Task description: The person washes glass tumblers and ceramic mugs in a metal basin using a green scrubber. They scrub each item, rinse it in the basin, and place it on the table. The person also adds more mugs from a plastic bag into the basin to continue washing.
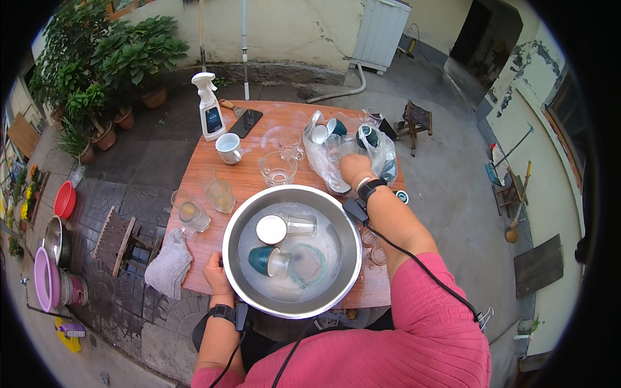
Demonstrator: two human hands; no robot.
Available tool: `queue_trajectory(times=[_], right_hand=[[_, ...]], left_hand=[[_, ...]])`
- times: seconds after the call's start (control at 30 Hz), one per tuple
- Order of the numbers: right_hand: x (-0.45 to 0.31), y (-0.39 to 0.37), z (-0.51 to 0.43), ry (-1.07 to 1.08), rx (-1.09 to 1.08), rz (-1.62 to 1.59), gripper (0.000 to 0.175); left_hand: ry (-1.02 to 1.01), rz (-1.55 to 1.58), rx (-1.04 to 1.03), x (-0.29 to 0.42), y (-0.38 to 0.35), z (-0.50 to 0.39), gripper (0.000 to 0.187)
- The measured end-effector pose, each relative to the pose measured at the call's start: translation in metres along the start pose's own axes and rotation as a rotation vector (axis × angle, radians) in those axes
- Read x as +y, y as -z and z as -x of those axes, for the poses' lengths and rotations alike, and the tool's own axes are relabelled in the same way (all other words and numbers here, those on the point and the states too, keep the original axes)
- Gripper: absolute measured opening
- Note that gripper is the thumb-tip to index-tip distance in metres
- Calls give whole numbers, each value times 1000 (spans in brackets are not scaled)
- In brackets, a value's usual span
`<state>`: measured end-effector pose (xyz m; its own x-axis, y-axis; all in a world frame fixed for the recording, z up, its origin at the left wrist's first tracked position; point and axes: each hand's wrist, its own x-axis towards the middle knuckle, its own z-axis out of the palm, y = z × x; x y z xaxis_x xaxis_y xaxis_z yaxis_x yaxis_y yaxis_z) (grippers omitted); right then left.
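Note:
A stainless steel basin (pixel 234 286) of water stands at the near side of the wooden table (pixel 310 116). In it lie a white-rimmed cup (pixel 271 229), a teal cup (pixel 262 261), two clear glasses (pixel 302 226) and a green-edged mesh scrubber (pixel 308 266). My left hand (pixel 217 276) rests against the basin's left outer side, its fingertips partly hidden. Beyond the basin, my right hand (pixel 356 170) reaches into a clear plastic bag (pixel 318 160) holding teal cups (pixel 336 127) and glasses; its fingers are largely hidden, so what they touch cannot be told.
Glass mugs (pixel 194 217), a glass (pixel 220 196), a glass bowl (pixel 278 169) and a white mug (pixel 228 148) stand left of and beyond the basin. Farther back are a spray bottle (pixel 210 111) and a phone (pixel 246 123). A grey cloth (pixel 170 264) hangs over the left edge.

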<state>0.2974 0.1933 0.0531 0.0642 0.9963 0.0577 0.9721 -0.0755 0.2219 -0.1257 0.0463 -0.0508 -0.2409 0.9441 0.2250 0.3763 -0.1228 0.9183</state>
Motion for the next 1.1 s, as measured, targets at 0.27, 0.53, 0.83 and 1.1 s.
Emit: queue_trajectory(times=[0.27, 0.53, 0.83, 1.1], right_hand=[[-12, 34, 1, -41, 164, 51, 17], [-14, 90, 3, 37, 585, 4, 7], [-86, 151, 49, 553, 784, -473, 9], [-184, 117, 105, 797, 214, -601, 6]], left_hand=[[44, 44, -14, 8, 1, 2, 13], [28, 37, -17, 9, 3, 0, 12], [28, 37, -14, 5, 1, 0, 13], [8, 10, -9, 6, 2, 0, 17]])
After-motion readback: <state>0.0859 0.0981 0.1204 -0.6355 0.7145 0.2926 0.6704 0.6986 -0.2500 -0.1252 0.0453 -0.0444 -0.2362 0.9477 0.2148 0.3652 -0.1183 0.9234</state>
